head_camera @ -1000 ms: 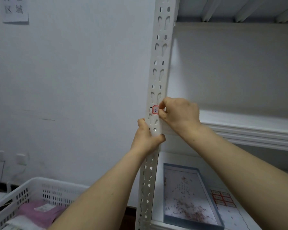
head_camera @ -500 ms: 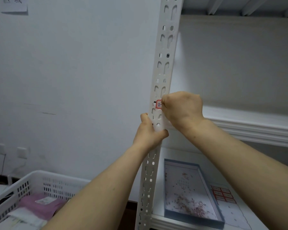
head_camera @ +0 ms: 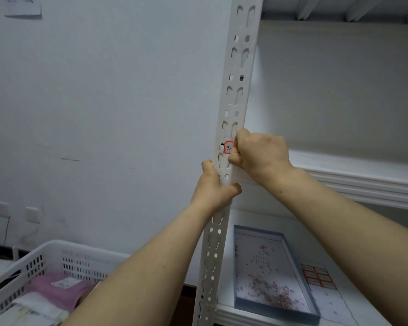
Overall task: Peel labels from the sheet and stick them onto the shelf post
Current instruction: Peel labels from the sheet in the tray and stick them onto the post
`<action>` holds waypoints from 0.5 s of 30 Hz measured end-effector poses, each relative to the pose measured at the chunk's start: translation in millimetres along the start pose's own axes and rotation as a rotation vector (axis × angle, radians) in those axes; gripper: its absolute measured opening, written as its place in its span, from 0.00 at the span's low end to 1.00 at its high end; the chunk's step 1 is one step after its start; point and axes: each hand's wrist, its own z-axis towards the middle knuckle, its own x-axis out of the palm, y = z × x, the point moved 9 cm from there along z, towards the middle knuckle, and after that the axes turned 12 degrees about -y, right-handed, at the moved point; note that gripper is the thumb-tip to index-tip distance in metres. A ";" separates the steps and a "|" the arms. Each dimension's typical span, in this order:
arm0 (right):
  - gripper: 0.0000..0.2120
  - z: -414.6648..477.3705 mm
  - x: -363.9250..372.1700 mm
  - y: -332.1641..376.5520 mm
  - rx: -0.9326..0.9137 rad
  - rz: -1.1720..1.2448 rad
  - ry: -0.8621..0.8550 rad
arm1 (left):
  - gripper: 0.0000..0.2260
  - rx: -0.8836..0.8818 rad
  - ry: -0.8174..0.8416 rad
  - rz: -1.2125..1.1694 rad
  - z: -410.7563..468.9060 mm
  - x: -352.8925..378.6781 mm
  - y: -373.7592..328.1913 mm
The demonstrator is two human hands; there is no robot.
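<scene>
The white slotted shelf post (head_camera: 239, 67) rises through the middle of the view. A small red-bordered label (head_camera: 228, 147) with blue writing sits on its front face at about mid height. My right hand (head_camera: 259, 154) is curled into a fist at the post's right edge, pinching the label's right side against the metal and hiding that part. My left hand (head_camera: 213, 187) grips the post just below the label. The label sheet (head_camera: 318, 276), with red-bordered labels on it, lies on the lower shelf at the right.
A blue-rimmed tray (head_camera: 278, 315) with small scattered bits lies on the lower shelf beside the sheet. A white shelf board (head_camera: 363, 182) runs right from the post. A white slotted basket (head_camera: 64, 248) with pink cloth stands at lower left, under wall sockets (head_camera: 32, 214).
My right hand has curled tighter over the label's right side, covering more of it. My left hand keeps its grip on the post. The view has tilted slightly.
</scene>
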 end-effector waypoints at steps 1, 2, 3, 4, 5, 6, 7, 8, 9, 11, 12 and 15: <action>0.11 -0.8 0.0 0.8 -0.008 -0.004 -0.007 | 0.22 -0.003 0.001 -0.005 0.2 0.2 0.6; 0.11 -2.5 -0.5 0.6 -0.007 0.000 -0.019 | 0.22 -0.006 0.001 -0.008 0.0 0.4 1.0; 0.12 -5.2 -0.4 -1.5 -0.001 -0.001 -0.034 | 0.22 -0.006 0.001 -0.007 -0.3 0.7 1.1; 0.12 -8.4 -0.8 -5.7 0.022 0.014 -0.052 | 0.22 -0.003 -0.001 -0.005 -0.4 0.7 0.7; 0.12 -11.7 -1.1 -10.4 0.056 0.041 -0.069 | 0.22 -0.002 -0.003 -0.004 -0.6 0.5 0.9; 0.12 -15.0 -2.0 -15.7 0.094 0.079 -0.090 | 0.23 -0.001 -0.007 -0.008 -0.7 0.6 0.7; 0.10 -18.0 -3.0 -19.8 0.128 0.131 -0.110 | 0.23 0.000 -0.011 -0.011 -0.7 0.3 0.4; 0.09 -20.2 -4.9 -22.1 0.155 0.189 -0.123 | 0.24 0.001 -0.015 -0.010 -0.9 -0.3 0.2; 0.09 -20.8 -6.6 -23.0 0.166 0.236 -0.128 | 0.24 0.000 -0.021 -0.008 -0.4 -1.1 0.5; 0.09 -20.2 -7.4 -23.3 0.150 0.281 -0.122 | 0.24 -0.005 -0.023 0.000 -1.0 -0.6 0.6; 0.10 -18.3 -6.7 -21.8 0.131 0.281 -0.118 | 0.23 -0.006 -0.023 0.002 -1.3 -0.6 0.3; 0.07 -14.7 -13.3 -17.1 0.060 0.219 -0.267 | 0.24 -0.014 -0.020 0.009 -2.1 -0.3 0.3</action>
